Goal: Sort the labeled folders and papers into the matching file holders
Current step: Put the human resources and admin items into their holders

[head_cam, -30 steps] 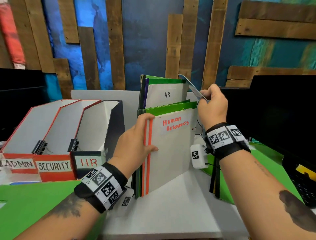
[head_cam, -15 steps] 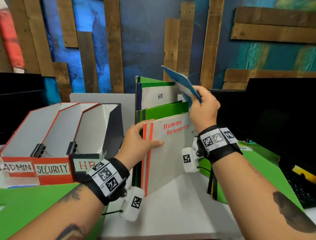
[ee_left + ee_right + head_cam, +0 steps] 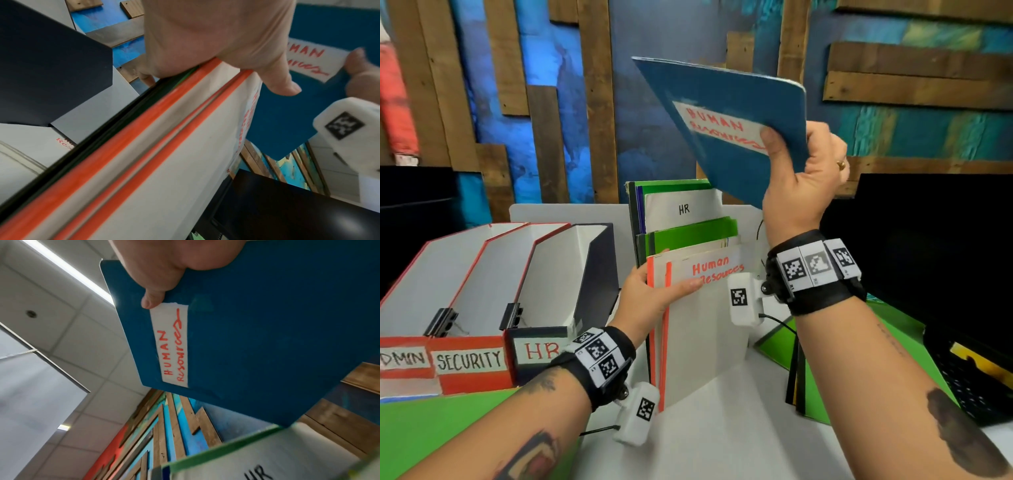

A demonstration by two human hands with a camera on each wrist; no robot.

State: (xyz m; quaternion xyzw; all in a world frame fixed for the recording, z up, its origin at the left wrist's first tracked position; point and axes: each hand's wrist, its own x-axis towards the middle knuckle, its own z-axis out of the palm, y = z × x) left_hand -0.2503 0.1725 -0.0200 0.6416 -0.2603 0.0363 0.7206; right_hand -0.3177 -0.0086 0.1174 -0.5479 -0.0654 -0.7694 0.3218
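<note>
Above the stack (image 3: 688, 308), right hand (image 3: 799, 178) pinches blue folder (image 3: 722, 113); left hand (image 3: 650, 298) apparently grips stack.

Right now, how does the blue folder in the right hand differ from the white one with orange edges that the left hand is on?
The blue folder is lifted clear and tilted, pinched by the right hand; the white folder stands upright at the front of the stack, gripped by the left hand. Blue wears a stuck-on white label; the white one is written on directly. Both read Human Resources in red.

Blue-teal wall (image 3: 544, 113) w/ wood planks (image 3: 914, 87); tiled ceiling (image 3: 86, 331), strip light (image 3: 68, 269).
</note>
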